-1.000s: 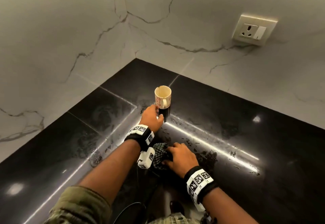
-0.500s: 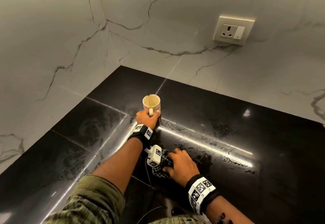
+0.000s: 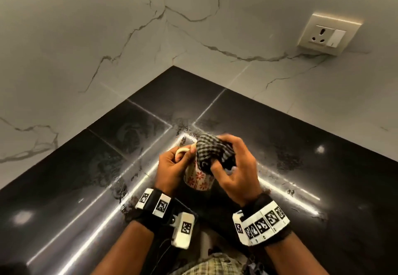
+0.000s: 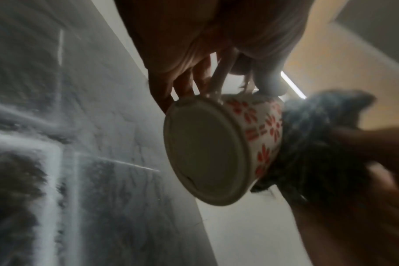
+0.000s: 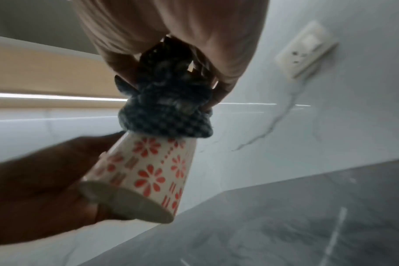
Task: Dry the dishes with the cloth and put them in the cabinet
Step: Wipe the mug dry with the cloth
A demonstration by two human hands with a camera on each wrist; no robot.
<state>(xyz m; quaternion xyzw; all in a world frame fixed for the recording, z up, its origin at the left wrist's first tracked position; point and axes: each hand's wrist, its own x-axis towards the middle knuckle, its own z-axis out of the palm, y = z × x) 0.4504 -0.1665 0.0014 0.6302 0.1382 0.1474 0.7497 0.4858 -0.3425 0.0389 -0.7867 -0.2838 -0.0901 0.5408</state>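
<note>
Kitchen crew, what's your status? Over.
Left hand grips mug by its handle. Right hand stuffs checked cloth into it. Nothing blocking.

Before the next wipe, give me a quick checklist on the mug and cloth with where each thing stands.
1. Left hand grips the floral mug at its handle: ok.
2. Mug lifted off the black countertop, base in the air: ok.
3. Right hand holds the checked cloth, bunched in the fingers: ok.
4. Cloth pressed over the mug's mouth: ok.
5. Inside of the mug dry: cannot tell, the cloth covers it.
6. Outer wall wiped: cannot tell; the cloth is only at the rim. No cabinet is in view.
</note>
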